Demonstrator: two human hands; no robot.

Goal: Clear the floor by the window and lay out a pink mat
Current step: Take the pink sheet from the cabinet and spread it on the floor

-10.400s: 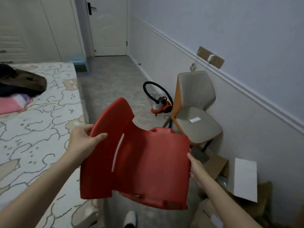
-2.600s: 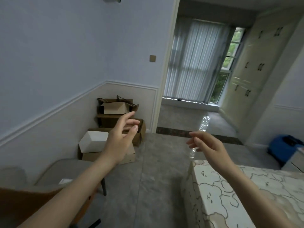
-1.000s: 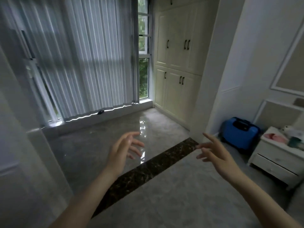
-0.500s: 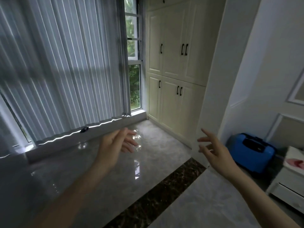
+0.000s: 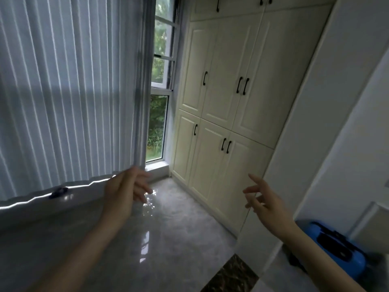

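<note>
Glossy grey floor [image 5: 172, 239] stretches below the window [image 5: 159, 114], which shows green leaves beside pale vertical blinds [image 5: 69, 91]. My left hand [image 5: 126, 191] is raised in front of the blinds' lower edge, fingers loosely spread and holding nothing. My right hand [image 5: 263, 201] is lifted in front of the cream cupboard, fingers apart and empty. No pink mat is in view.
A tall cream cupboard [image 5: 227, 106] with black handles fills the wall right of the window. A blue suitcase [image 5: 336, 251] stands on the floor at the lower right behind a white wall corner [image 5: 294, 165]. A small dark object [image 5: 60, 191] lies on the sill. A dark marble strip [image 5: 231, 275] crosses the threshold.
I have come closer to the window and cupboard, and the view has turned right. Both hands stay raised and empty; the red chair carried earlier is gone from them.
</note>
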